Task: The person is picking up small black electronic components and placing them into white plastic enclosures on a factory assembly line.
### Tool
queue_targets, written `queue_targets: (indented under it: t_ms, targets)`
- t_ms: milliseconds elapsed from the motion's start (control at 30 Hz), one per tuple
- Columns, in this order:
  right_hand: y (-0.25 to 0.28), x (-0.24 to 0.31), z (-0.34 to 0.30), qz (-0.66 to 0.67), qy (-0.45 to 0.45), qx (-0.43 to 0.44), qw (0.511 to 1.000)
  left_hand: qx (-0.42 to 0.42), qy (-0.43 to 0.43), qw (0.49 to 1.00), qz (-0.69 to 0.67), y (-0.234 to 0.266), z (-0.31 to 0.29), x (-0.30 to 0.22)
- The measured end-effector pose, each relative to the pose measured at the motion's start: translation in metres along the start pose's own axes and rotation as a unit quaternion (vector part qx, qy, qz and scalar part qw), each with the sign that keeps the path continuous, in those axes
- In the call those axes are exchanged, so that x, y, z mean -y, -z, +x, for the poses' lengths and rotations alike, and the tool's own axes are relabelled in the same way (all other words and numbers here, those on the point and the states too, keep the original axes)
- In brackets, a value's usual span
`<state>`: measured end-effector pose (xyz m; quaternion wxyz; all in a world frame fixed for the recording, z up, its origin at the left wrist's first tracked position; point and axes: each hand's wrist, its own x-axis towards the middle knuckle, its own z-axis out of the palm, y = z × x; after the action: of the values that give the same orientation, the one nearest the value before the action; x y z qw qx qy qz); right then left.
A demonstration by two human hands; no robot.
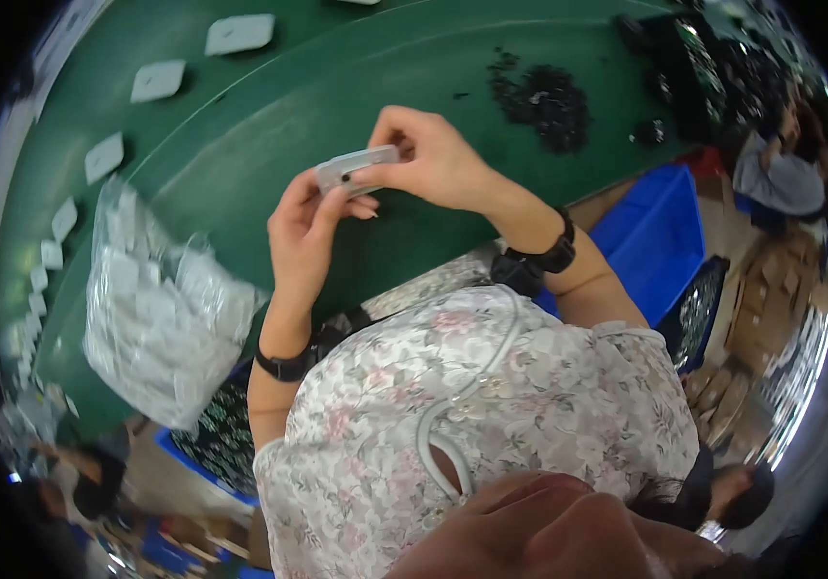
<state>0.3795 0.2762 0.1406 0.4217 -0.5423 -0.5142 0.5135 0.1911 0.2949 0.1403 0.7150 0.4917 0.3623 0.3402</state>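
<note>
Between my two hands, above the green table, is a flat white plastic plate with rounded corners. My left hand grips its left end, thumb on the near face. My right hand holds the other end, its thumb pressed on the face near a small dark spot. Whether that spot is a hole or a small black part, I cannot tell. To the right, beyond my right hand, lies a loose pile of small black parts.
A clear plastic bag of white pieces lies left. White plates form a curved row along the far left. Blue bins stand at the right, near a black tray. Other people sit at both sides.
</note>
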Motion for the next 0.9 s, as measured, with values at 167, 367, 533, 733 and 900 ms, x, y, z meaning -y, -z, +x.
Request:
queue_targets:
  t_ms: [167,367,533,733,900]
  targets:
    - [0.022,0.001,-0.013,0.095,-0.074,0.002,0.993,0.002,0.048,0.998,-0.043,-0.004,0.013,0.004]
    - [0.16,0.012,-0.082,-0.698,0.052,-0.265,0.664,-0.08,0.046,0.976,0.199,0.051,0.036,0.004]
    - [0.223,-0.029,-0.152,-0.752,-0.17,-0.278,0.573,-0.09,-0.069,0.876,0.469,0.052,0.058,-0.007]
    - [0.187,-0.009,-0.111,-0.385,0.002,-0.455,0.803,-0.151,-0.16,0.712,0.667,0.032,0.029,-0.002]
    - [0.063,0.006,-0.056,-0.174,0.117,-0.156,0.965,-0.164,-0.168,0.677,0.698,0.024,0.026,0.016]
